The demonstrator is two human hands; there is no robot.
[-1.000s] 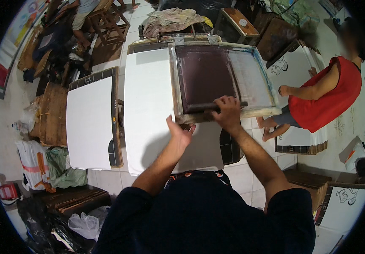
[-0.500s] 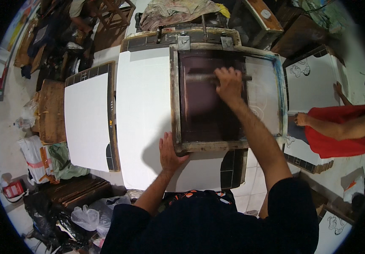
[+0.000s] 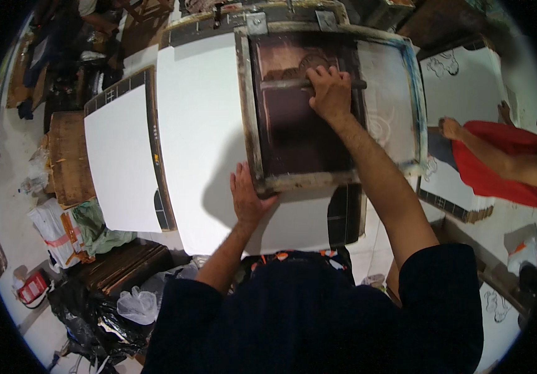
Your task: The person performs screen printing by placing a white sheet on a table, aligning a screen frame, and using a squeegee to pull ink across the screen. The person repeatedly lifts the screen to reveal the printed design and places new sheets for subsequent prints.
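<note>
Since a moment ago, my right hand has pushed the squeegee up to the far end of the screen. One second back it was down at the near edge, close to me. My left hand has slid a bit too, and now it sits at the near left corner of the frame.

My right hand is closed tight around the squeegee bar. The bar lies flat across the dark screen, near the top. My arm stretches out long over the screen to get there.

My left hand is flat and open, fingers spread. It presses on the white sheet, and my fingertips touch the wooden frame at its near corner.

The frame lies on top of the white sheet, on its right part. It has metal hinges at the far side. The mesh inside is dark brown on the left and pale on the right.

Another white board lies just beside the sheet, on my left. Past it sit a wooden box and some bags on the floor. On my right, another person in a red shirt sits on the floor by printed white sheets.
</note>
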